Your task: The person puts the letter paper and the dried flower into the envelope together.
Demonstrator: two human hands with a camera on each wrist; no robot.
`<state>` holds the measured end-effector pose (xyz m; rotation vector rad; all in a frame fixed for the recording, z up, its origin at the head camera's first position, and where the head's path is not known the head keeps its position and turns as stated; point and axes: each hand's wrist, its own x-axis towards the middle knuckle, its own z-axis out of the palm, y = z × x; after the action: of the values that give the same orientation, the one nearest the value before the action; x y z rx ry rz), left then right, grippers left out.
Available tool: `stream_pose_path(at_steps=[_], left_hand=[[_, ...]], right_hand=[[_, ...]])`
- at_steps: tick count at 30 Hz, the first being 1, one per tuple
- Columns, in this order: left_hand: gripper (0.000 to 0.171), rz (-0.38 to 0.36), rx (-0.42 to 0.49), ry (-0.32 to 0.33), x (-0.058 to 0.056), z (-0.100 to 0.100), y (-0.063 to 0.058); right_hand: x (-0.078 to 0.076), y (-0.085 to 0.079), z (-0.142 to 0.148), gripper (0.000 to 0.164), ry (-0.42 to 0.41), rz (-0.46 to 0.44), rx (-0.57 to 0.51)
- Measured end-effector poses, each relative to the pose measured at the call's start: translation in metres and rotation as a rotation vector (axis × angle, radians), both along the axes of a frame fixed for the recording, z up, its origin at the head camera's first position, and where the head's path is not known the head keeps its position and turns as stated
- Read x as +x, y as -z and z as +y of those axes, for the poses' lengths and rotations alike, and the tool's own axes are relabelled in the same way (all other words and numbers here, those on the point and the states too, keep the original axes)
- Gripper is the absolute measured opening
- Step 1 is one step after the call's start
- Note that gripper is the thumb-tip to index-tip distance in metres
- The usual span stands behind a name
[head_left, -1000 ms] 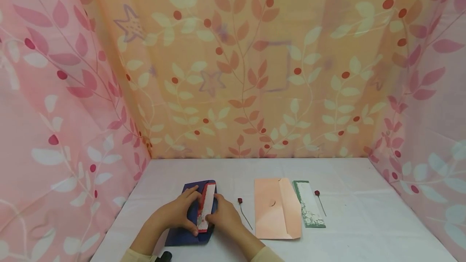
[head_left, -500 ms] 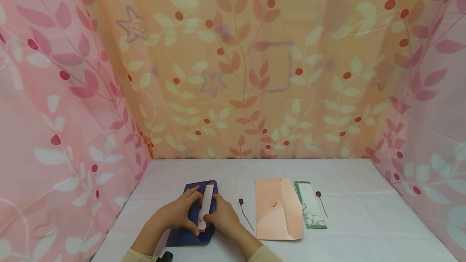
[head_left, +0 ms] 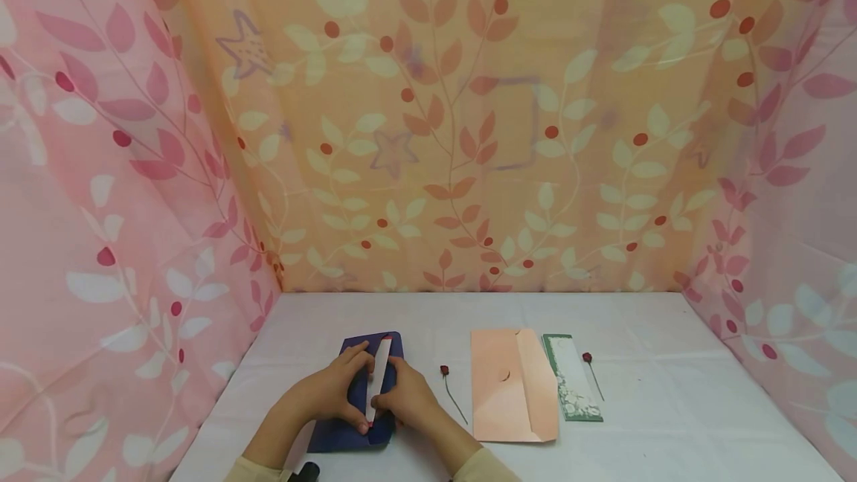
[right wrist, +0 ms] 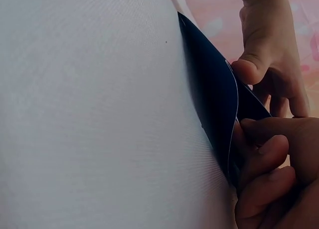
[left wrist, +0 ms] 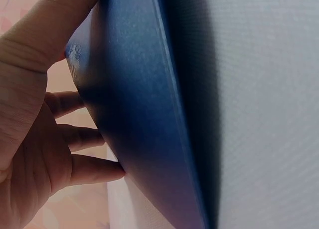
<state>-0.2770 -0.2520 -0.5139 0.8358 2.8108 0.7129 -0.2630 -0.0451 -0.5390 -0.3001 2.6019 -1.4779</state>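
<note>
A dark blue envelope (head_left: pixel 338 437) lies on the table with its flap to the right. A narrow white strip of a card (head_left: pixel 379 378), red at its ends, shows at its opening; the rest of the card is hidden inside. My left hand (head_left: pixel 335 393) spreads over the envelope, thumb near the opening's lower end and fingertips on the top face. In the left wrist view those fingers (left wrist: pixel 94 169) are straight against the blue paper. From the right, my right hand (head_left: pixel 413 393) pinches the card's outer edge, its other fingers curled by the flap (right wrist: pixel 214 89).
A dried red rose (head_left: pixel 445 370) on a thin stem lies right of the blue envelope. Farther right are a peach envelope (head_left: pixel 495 407), a green-bordered floral card (head_left: pixel 572 378) and a second rose (head_left: pixel 587 357). A black object (head_left: pixel 308 471) shows by the left sleeve. Patterned curtains (head_left: pixel 469 244) surround the white table.
The card has slid left into the blue envelope, so its visible strip is much narrower. My right thumb has moved left with it; my left hand has stayed in place.
</note>
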Motion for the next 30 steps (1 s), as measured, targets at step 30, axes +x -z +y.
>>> stream_pose_path(at_steps=[30], left_hand=[[0.09,-0.012,-0.005,0.006,0.003,0.0,-0.003]], right_hand=[[0.002,0.007,-0.016,0.077,0.052,0.005,-0.076]])
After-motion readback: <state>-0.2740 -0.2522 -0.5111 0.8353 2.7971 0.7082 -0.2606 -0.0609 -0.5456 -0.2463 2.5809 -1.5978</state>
